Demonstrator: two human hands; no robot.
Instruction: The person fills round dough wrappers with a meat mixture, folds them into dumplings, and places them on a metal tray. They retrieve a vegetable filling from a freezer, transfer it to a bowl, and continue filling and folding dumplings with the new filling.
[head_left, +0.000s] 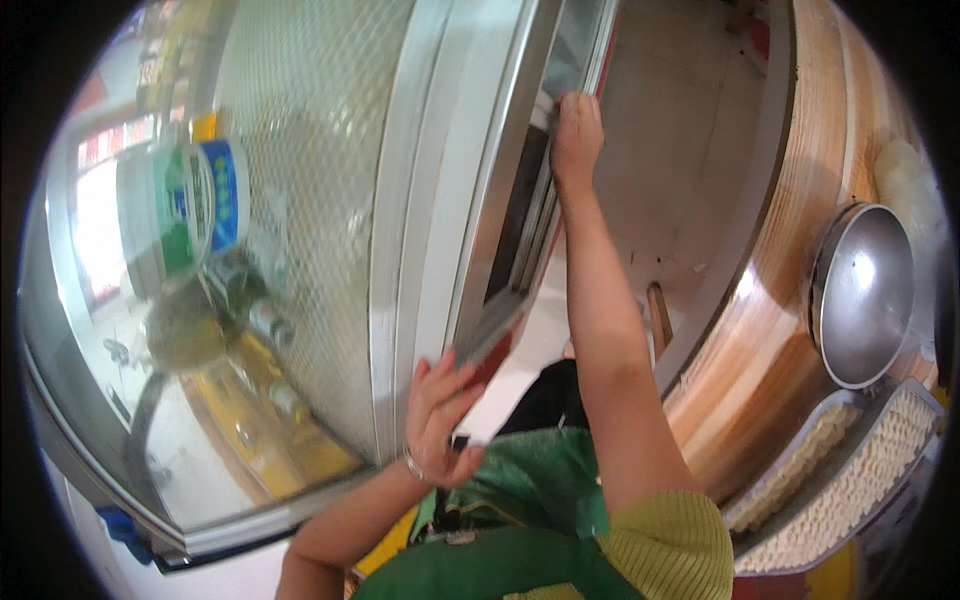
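Note:
My right hand (577, 142) reaches far forward and curls over the edge of a metal-framed cabinet door (529, 225). Its fingertips are hidden on the far side of that edge. Beside the door, a narrow dark opening (517, 202) shows in the cabinet front. My left hand (442, 420) is held in front of my green apron (517, 555), slightly blurred, its fingers spread and nothing in them. It is near the metal frame (427, 187) of a glass-topped counter (315, 150). A bracelet (413, 463) circles the left wrist.
On or behind the glass are a white tub with a printed label (221, 195) and a dark green bottle (236, 281). To the right, a wooden worktop (750, 367) carries stacked metal bowls (866, 300) and a tray of small pale pieces in rows (862, 487). Tiled floor (667, 150) lies between.

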